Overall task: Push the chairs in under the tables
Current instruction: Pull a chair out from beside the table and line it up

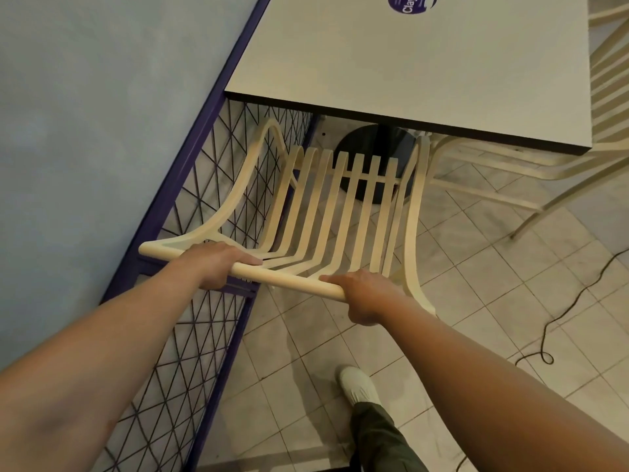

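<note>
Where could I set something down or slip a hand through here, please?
The tabletop is bare from its near edge up to the purple sticker. The floor tiles lie open between the chair and the black cable. Crowded under the tabletop: pedestal base, second chair's legs; little gap between chair and mesh fence.

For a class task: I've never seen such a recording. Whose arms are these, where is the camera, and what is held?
No machine here: the camera sits on a person's head, looking forward and down, so both arms are the wearer's own. The left hand and right hand grip the top rail of a cream slatted chair, whose seat shows in front of the white table. A purple sticker lies on the tabletop. A purple mesh panel stands at the left; a black cable lies on the tiled floor.
</note>
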Available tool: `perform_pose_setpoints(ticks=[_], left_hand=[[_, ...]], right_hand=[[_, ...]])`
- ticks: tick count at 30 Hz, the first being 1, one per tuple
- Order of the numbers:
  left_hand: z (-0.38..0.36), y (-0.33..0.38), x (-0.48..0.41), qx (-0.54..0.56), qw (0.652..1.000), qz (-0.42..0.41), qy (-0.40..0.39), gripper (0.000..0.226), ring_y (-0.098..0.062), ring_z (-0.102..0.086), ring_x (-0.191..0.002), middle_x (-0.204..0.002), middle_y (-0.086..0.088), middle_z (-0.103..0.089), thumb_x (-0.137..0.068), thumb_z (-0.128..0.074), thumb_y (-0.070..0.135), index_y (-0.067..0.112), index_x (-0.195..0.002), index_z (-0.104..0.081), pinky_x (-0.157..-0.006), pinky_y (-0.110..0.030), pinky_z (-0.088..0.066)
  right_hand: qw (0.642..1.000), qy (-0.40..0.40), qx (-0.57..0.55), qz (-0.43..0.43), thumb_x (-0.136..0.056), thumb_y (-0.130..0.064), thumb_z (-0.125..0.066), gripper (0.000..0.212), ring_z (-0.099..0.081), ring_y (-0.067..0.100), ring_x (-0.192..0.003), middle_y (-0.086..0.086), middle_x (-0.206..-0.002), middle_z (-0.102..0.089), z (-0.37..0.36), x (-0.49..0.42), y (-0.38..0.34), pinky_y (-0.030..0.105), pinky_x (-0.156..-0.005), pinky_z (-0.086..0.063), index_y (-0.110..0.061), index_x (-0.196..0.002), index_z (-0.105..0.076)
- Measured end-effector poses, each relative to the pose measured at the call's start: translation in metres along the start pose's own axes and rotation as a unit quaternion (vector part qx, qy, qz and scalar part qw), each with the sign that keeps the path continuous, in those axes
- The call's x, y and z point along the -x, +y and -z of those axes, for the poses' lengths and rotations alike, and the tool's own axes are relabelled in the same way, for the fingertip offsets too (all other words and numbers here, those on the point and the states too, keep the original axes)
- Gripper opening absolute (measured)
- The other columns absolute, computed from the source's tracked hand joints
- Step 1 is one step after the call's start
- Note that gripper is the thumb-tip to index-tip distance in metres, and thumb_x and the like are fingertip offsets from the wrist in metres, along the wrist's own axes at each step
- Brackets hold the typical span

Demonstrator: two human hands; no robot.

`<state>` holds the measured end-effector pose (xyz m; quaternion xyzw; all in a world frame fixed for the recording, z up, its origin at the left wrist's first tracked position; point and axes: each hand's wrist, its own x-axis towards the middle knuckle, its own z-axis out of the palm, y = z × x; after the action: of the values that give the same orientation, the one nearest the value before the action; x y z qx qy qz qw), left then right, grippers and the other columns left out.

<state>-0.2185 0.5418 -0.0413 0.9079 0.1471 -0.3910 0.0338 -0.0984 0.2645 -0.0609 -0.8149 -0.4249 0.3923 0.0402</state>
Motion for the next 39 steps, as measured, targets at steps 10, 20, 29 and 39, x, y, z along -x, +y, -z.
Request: perform_pose_setpoints(ticks=[10, 20, 29, 39], left_hand=[[0.000, -0.005, 0.004, 0.010, 1.000, 0.011, -0.019, 0.087, -0.017, -0.056, -0.112, -0.135, 0.009, -0.054, -0.091, -0.060, 0.005, 0.067, -0.144, -0.031, -0.080, -0.033, -0.048], [0.012, -0.007, 0.017, 0.019, 0.999, -0.005, -0.036, 0.087, -0.020, -0.057, -0.115, -0.138, 0.004, -0.052, -0.091, -0.059, 0.002, 0.065, -0.145, -0.032, -0.085, -0.033, -0.050], [0.019, -0.029, 0.005, 0.039, 0.991, -0.088, -0.087, 0.089, -0.016, -0.055, -0.103, -0.130, 0.004, -0.056, -0.091, -0.063, 0.009, 0.064, -0.148, -0.024, -0.084, -0.033, -0.049], [0.016, -0.043, -0.015, 0.043, 0.980, -0.153, -0.117, 0.091, -0.016, -0.057, -0.096, -0.124, 0.003, -0.055, -0.089, -0.058, 0.006, 0.063, -0.150, -0.021, -0.079, -0.032, -0.054]], right_hand=[[0.998, -0.043, -0.026, 0.023, -0.087, -0.008, -0.063, 0.081, -0.054, 0.020, -0.103, 0.004, -0.126, -0.054, 0.014, 0.008, -0.002, 0.039, -0.090, -0.053, -0.041, -0.152, -0.028], [0.999, -0.029, -0.034, -0.020, -0.089, -0.023, -0.057, 0.073, -0.051, 0.016, -0.095, -0.001, -0.127, -0.055, 0.015, 0.012, -0.008, 0.035, -0.083, -0.050, -0.048, -0.151, -0.027], [0.993, -0.015, -0.051, -0.103, -0.086, -0.040, -0.060, 0.067, -0.054, 0.013, -0.100, -0.009, -0.126, -0.059, 0.009, 0.003, -0.020, 0.035, -0.088, -0.047, -0.053, -0.145, -0.033], [0.983, -0.014, -0.024, -0.182, -0.087, -0.014, -0.062, 0.077, -0.053, 0.013, -0.095, -0.008, -0.124, -0.056, 0.007, -0.008, -0.047, 0.033, -0.086, -0.049, -0.053, -0.146, -0.032]])
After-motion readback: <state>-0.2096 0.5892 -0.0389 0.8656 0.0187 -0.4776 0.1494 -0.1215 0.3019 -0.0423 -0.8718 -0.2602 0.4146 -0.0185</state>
